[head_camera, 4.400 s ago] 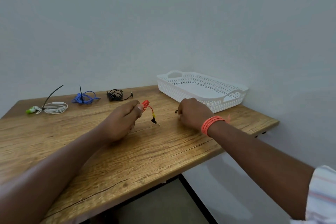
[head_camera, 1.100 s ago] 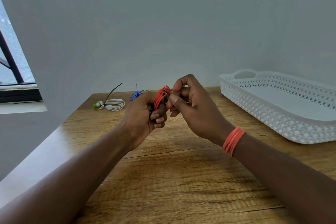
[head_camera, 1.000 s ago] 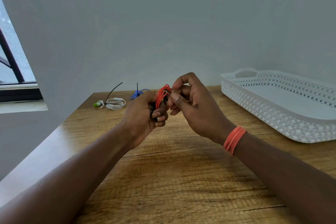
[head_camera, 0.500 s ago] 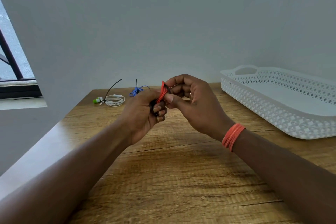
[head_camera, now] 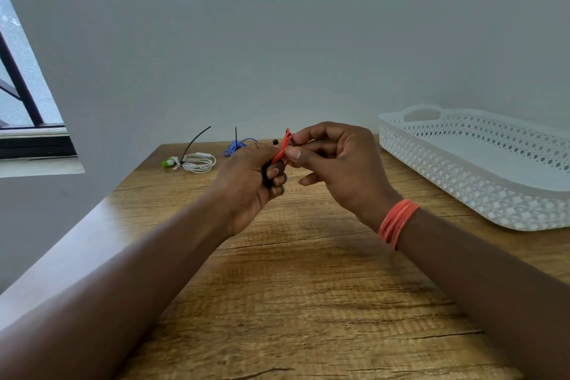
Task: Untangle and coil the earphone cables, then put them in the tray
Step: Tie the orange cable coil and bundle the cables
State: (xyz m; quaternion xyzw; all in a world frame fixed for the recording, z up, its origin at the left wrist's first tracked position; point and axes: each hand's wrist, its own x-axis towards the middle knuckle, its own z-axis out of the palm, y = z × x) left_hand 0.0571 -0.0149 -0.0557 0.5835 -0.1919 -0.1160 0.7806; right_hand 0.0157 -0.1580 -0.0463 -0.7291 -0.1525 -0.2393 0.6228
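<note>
Both hands meet above the middle of the wooden counter, raised off its surface, with the orange earphone cable bunched between them. The left hand has its fingers curled round the lower part of the bundle, where a dark piece shows against the palm, so the cable rises out of the top of that fist. The right hand pinches the upper strands between thumb and forefinger just beside the left knuckles, its other fingers loosely bent below. A small dark tip pokes out behind the cable, too small to tell what it is. A band of orange loops sits on the right wrist. The white perforated tray stands on the counter to the right, well apart from the hands, its handle end toward the wall. At the far edge of the counter, behind the hands, lie a coiled white earphone cable with a green end and a black tie sticking up, and a blue earphone cable partly hidden by the left hand.
</note>
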